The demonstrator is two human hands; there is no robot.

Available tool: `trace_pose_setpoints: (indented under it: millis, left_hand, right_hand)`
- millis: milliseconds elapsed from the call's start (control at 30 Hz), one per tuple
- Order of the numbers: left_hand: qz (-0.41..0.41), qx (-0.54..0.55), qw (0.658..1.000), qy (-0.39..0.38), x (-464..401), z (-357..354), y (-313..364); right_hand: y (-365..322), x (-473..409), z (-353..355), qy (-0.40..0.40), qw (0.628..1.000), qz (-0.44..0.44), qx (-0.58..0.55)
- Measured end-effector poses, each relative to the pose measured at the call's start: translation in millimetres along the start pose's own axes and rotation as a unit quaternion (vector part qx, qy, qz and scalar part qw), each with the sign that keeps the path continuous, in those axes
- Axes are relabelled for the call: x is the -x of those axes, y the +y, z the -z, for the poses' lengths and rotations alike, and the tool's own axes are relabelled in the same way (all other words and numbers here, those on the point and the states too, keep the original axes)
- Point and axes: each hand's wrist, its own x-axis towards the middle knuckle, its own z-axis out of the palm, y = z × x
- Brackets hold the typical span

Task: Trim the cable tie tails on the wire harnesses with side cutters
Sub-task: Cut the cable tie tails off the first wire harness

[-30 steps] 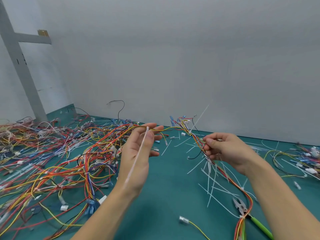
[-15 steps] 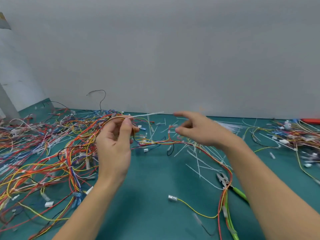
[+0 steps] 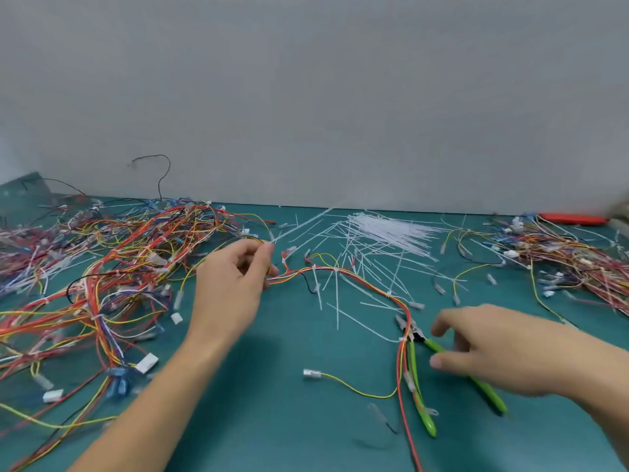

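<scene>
My left hand (image 3: 235, 284) pinches a wire harness (image 3: 343, 272) of red, orange and yellow wires at a white cable tie whose long tail (image 3: 299, 224) points up to the right. The harness arcs across the green mat to the right and down. Side cutters (image 3: 420, 379) with green handles lie on the mat across the harness. My right hand (image 3: 490, 349) hovers just above their handles with fingers spread and holds nothing.
A big tangle of harnesses (image 3: 102, 274) covers the left of the green mat (image 3: 272, 420). A bundle of unused white ties (image 3: 391, 229) and cut tails lie at the back centre. More harnesses (image 3: 571, 257) pile at the right, with an orange tool (image 3: 571, 219) behind.
My right hand let go of the harness and dropped down to the right over the side cutters. My left hand lowered the harness toward the mat. The view panned right.
</scene>
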Motion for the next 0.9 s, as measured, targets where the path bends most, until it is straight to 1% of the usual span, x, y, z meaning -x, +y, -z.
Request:
trace_pose_setpoints:
  millis: [67,100,167,200,267,333,467,500,533,567,600,633,667,700,767,800,833,900]
  left_hand:
    - [-0.029,-0.033,0.999,-0.020,6.5,-3.6,-1.4]
    - [-0.051,-0.053,0.997,-0.031,9.9,-4.8,-1.8]
    - [-0.086,-0.084,0.991,-0.057,16.1,-8.9,-1.9]
    - [-0.089,-0.088,0.989,-0.072,18.0,-11.9,-2.0]
    - [-0.079,-0.087,0.988,-0.098,21.6,-17.6,-1.8]
    - [-0.058,-0.082,0.988,-0.118,25.2,-21.4,-2.3]
    - [0.004,-0.043,0.988,-0.148,26.2,-22.4,-4.6]
    - [0.018,-0.027,0.988,-0.151,25.5,-22.7,-4.6]
    - [0.029,-0.012,0.988,-0.151,25.3,-23.5,-4.5]
    - [0.038,-0.003,0.988,-0.152,25.5,-24.4,-4.6]
    - [0.044,0.003,0.987,-0.155,25.9,-25.6,-5.3]
    - [0.048,0.006,0.986,-0.162,26.7,-26.7,-6.6]
    - [0.052,0.009,0.984,-0.171,27.6,-28.1,-7.8]
    - [0.058,0.013,0.982,-0.181,28.6,-29.6,-8.4]
    - [0.081,0.043,0.976,-0.196,30.0,-31.8,-7.7]
    - [0.094,0.064,0.973,-0.200,30.1,-32.5,-6.8]
    - [0.104,0.081,0.971,-0.201,30.1,-32.8,-6.0]
    - [0.122,0.103,0.966,-0.204,30.0,-32.7,-3.3]
  right_hand:
    - [2.6,-2.7,-26.3,0.025,0.999,-0.009,-0.023]
    - [3.8,-7.2,-36.8,0.050,0.998,-0.011,-0.048]
    - [6.4,-13.1,-50.1,0.099,0.987,-0.029,-0.121]
    - [8.5,-14.7,-55.6,0.117,0.980,-0.038,-0.154]
    - [14.6,-16.6,-66.9,0.138,0.972,-0.045,-0.184]
    - [21.3,-12.6,-74.5,0.146,0.972,-0.053,-0.178]
    - [50.6,2.2,-78.4,0.161,0.978,-0.107,-0.079]
    - [59.3,6.4,-77.5,0.164,0.976,-0.123,-0.074]
    - [69.1,9.2,-77.6,0.178,0.970,-0.132,-0.095]
    - [77.1,12.0,-78.7,0.197,0.960,-0.137,-0.148]
    - [84.4,14.4,-81.5,0.219,0.939,-0.132,-0.231]
    - [88.2,18.9,-82.8,0.234,0.905,-0.114,-0.337]
    - [90.6,22.3,-83.6,0.245,0.857,-0.086,-0.445]
    - [90.1,26.8,-82.9,0.237,0.803,-0.050,-0.544]
    - [84.6,33.4,-77.2,0.184,0.683,0.026,-0.706]
    - [81.1,35.3,-76.0,0.151,0.647,0.054,-0.746]
    - [75.7,35.4,-75.6,0.132,0.619,0.081,-0.770]
    - [62.0,29.9,-72.7,0.119,0.576,0.147,-0.795]
